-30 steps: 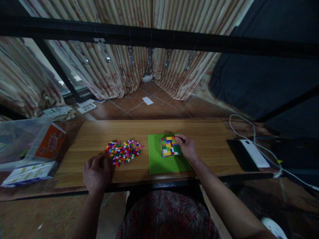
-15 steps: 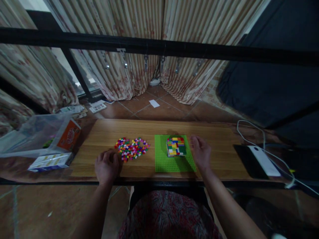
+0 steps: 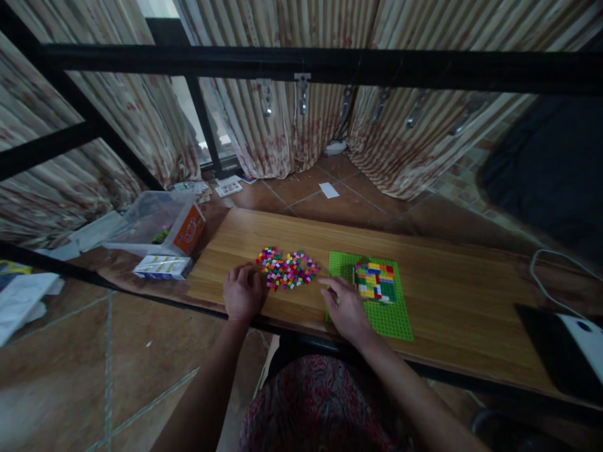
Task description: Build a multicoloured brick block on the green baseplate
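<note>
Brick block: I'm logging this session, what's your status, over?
Left hand curled beside loose bricks; grip unclear. Right hand open over left edge of green plate, partly hiding it. Brick block sits on plate.

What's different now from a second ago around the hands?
The right hand has come off the brick block and moved left, its fingertips now near the loose bricks. The camera view has swung left. The left hand stays beside the loose bricks; the block remains on the green baseplate.

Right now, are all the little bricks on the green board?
No, a loose pile of bricks lies on the wooden table, left of the green board.
</note>
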{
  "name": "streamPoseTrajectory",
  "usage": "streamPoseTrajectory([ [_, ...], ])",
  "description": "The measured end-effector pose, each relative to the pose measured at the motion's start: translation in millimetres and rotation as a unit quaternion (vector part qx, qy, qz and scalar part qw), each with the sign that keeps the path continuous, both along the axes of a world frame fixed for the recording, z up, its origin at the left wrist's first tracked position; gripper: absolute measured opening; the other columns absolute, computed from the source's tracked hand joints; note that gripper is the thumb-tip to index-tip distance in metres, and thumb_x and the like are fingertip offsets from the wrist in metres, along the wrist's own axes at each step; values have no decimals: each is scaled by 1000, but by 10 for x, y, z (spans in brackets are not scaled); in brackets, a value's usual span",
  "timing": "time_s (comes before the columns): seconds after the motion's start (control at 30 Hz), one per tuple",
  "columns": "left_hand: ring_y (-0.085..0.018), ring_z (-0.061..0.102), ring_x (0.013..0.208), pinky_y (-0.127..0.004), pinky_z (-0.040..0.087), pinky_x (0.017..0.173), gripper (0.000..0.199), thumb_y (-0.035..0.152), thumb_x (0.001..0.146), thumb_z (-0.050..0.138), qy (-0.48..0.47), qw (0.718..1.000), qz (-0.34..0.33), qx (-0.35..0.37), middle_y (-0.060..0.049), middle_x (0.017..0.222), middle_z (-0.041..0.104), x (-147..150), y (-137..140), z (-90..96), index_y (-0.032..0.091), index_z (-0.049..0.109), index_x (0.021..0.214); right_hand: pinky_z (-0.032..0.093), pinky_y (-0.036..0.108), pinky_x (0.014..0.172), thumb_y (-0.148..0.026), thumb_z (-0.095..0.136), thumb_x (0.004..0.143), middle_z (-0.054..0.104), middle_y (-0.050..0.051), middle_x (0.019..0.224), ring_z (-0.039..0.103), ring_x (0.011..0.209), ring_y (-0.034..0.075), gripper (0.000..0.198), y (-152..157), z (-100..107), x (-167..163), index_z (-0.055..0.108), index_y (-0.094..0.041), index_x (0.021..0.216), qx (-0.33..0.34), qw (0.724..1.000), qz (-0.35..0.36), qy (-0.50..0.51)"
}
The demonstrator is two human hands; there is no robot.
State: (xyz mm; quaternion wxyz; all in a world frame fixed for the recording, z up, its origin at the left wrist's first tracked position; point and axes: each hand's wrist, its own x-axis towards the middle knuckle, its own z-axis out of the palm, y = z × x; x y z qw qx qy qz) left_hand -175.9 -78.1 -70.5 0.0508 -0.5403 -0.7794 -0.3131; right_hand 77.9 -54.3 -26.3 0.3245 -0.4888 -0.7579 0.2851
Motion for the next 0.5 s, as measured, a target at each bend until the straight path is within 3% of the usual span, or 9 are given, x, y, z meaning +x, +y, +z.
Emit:
streamPoseTrajectory([
  [0.5, -25, 58, 98, -39, 46, 88, 28, 39, 83, 60, -9, 1000, -10, -9, -11, 106, 64, 37, -20, 37, 19, 66, 102, 48, 33, 86, -17, 50, 87, 65, 8, 103, 62, 93, 20, 24, 365, -183, -434, 68, -21, 101, 35, 994, 42, -98],
])
